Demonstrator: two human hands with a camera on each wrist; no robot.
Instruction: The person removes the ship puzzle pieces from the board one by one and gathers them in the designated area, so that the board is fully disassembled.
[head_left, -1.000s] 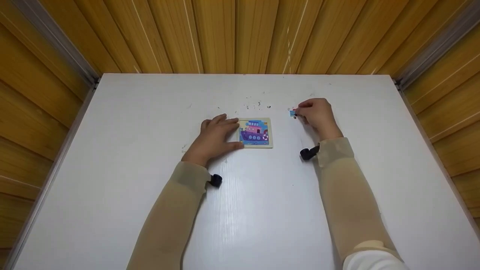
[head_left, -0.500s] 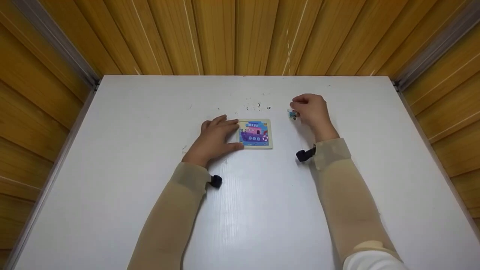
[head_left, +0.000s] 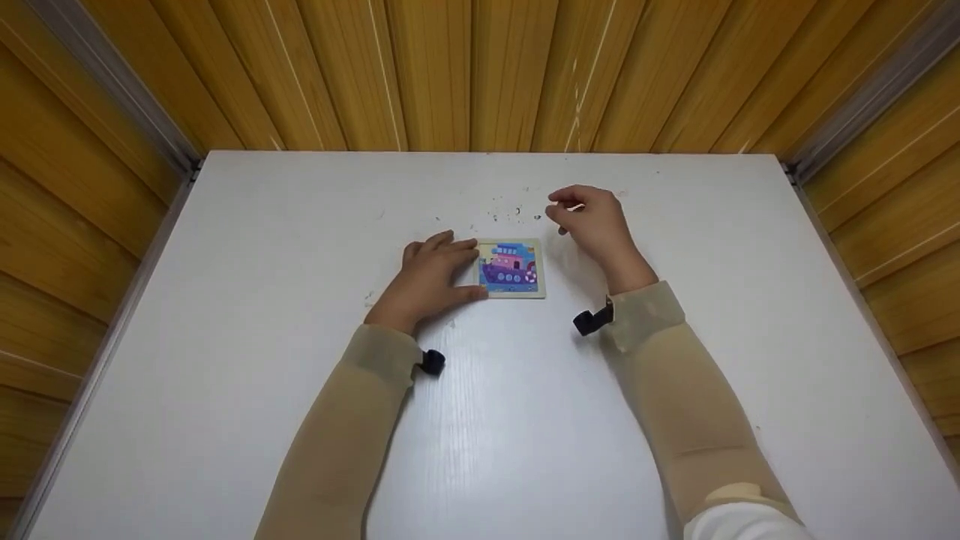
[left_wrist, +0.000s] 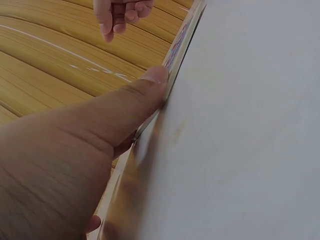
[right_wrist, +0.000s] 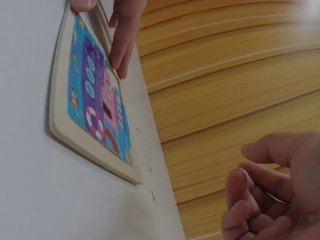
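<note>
A small square jigsaw puzzle (head_left: 510, 268) in a pale wooden frame lies flat on the white table, with a purple and pink boat picture. A beige, bare-looking patch shows near its upper left corner. My left hand (head_left: 431, 281) holds the frame by its left side, thumb (left_wrist: 156, 75) at the near corner and fingertips at the far edge. To the right and slightly beyond, my right hand (head_left: 592, 225) hovers above the table. Its fingers (right_wrist: 237, 185) are loosely curled, and no piece shows between them. The table spot beneath this hand is hidden in the head view.
Dark specks (head_left: 517, 211) are scattered on the white table (head_left: 480, 420) beyond the puzzle. Yellow wood-look panels (head_left: 510, 75) rise behind the far edge and on both sides. A black wrist camera (head_left: 433, 363) sits at the left cuff, with another at the right.
The right hand has moved left toward the puzzle from a small colourful puzzle piece. That piece was visible at its fingertips and is now out of sight. The left hand has stayed on the frame.
</note>
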